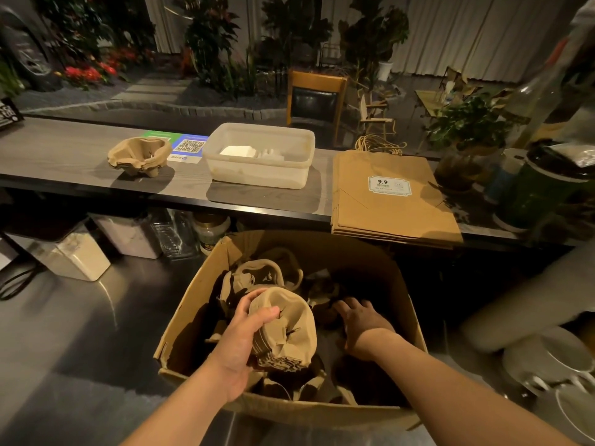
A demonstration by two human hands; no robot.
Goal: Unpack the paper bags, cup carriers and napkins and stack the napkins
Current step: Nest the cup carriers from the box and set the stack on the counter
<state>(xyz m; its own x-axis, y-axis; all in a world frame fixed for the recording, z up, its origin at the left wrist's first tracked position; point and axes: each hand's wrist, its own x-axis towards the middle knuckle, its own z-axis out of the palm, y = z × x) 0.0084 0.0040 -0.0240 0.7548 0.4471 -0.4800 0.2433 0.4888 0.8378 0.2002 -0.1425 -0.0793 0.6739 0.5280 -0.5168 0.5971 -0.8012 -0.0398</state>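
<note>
An open cardboard box (380,262) stands on the steel counter in front of me. My left hand (240,346) grips a stack of brown pulp cup carriers (286,329) just above the box. My right hand (362,320) reaches down into the box's dark right side with fingers spread; what it touches is hidden. More cup carriers (257,275) lie deeper in the box. On the grey shelf behind, a small stack of cup carriers (140,156) sits at the left. A clear plastic tub (260,175) with white napkins (238,151) stands in the middle. Flat brown paper bags (391,201) lie stacked at the right.
A QR-code sign (188,148) lies flat between the shelf carriers and the tub. Jars and containers (135,236) stand under the shelf. White cups and dishes (553,365) sit at the right. Bottles and a plant (541,185) crowd the shelf's right end.
</note>
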